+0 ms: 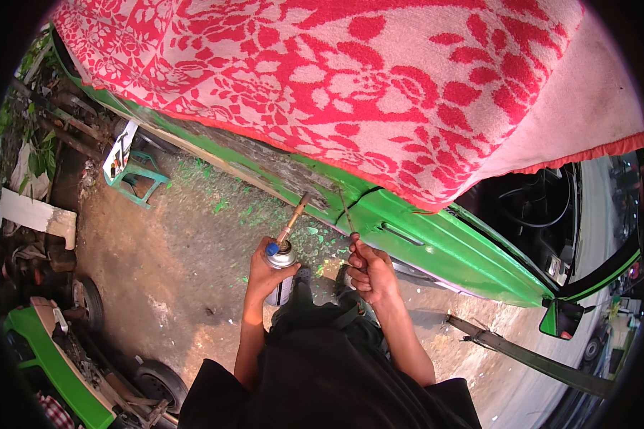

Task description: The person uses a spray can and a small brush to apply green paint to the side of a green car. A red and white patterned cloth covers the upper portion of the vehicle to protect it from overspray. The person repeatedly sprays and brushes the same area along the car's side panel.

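Observation:
My left hand (pixel 262 276) is wrapped round the canister of a gas torch (pixel 282 256). The torch has a blue knob, and its brass nozzle points up toward the side of a green car (pixel 426 250). In front of the nozzle tip, a grey patch (pixel 272 163) on the car's side is stripped of paint; I cannot make out a flame. A thin rod-like tool (pixel 348 216) is gripped in my right hand (pixel 373 273). Its slim shaft reaches up to the green panel near a dark seam; whether the tip touches is unclear.
A red and pink flowered blanket (pixel 379 86) covers the upper car. Green flakes (pixel 309 239) litter the ground below it. A teal stool (pixel 139 177) stands at left, with loose tyres (pixel 161 385) and a green car part (pixel 57 365) lower left. A long strip (pixel 526 352) lies at right.

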Action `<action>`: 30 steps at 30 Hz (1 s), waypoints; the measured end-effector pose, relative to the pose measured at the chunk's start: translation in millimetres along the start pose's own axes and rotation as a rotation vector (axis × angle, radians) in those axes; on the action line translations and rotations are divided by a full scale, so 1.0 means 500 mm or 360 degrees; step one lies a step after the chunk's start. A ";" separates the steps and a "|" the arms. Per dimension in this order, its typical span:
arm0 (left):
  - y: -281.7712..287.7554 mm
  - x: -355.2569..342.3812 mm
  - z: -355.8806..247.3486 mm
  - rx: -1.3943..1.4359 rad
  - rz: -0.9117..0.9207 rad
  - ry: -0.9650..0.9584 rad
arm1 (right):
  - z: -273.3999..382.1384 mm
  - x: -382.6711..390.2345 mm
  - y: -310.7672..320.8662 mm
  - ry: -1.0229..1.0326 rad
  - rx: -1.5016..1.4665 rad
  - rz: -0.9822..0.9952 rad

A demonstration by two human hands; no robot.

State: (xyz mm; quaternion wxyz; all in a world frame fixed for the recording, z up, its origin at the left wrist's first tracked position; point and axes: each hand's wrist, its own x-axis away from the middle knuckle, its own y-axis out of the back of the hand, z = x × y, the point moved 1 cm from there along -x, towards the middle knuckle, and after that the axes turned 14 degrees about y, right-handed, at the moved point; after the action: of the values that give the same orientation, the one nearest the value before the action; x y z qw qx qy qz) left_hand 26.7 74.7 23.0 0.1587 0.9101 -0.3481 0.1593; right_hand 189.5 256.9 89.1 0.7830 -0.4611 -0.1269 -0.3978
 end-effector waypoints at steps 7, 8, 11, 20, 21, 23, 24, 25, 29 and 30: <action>0.040 0.042 0.008 0.0043 -0.0122 0.0119 | 0.031 -0.034 0.052 -0.0114 -0.0029 0.0213; 0.034 0.043 0.016 0.0123 -0.0097 0.0123 | 0.035 -0.040 0.062 -0.0141 -0.0018 0.0234; 0.006 0.066 -0.007 0.0065 -0.0152 0.0117 | 0.046 -0.047 0.092 -0.0202 -0.0056 0.0329; -0.074 0.104 0.026 0.0063 -0.0251 0.0109 | 0.039 -0.048 0.064 -0.0169 0.0053 0.0303; -0.077 0.107 0.027 0.0061 -0.0254 0.0106 | 0.036 -0.059 0.060 -0.0175 0.0054 0.0315; -0.082 0.110 0.028 0.0061 -0.0250 0.0085 | 0.018 -0.106 0.046 -0.0197 0.0039 0.0385; -0.081 0.116 0.020 0.0077 -0.0255 0.0113 | 0.014 -0.118 0.037 -0.0213 0.0032 0.0421; -0.081 0.122 0.007 0.0091 -0.0256 0.0140 | 0.013 -0.116 0.037 -0.0214 0.0048 0.0412; -0.067 0.128 0.007 0.0169 -0.0256 0.0157 | 0.018 -0.090 0.075 -0.0160 0.0085 0.0424; -0.065 0.127 0.010 0.0163 -0.0255 0.0159 | 0.026 -0.073 0.089 -0.0137 0.0125 0.0391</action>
State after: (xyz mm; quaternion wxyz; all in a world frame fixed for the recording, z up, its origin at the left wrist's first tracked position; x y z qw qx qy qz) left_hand 94.9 58.7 38.4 0.1413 0.9329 -0.2572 0.2089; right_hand 200.5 297.7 47.9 0.8371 -0.4588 -0.1186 -0.2735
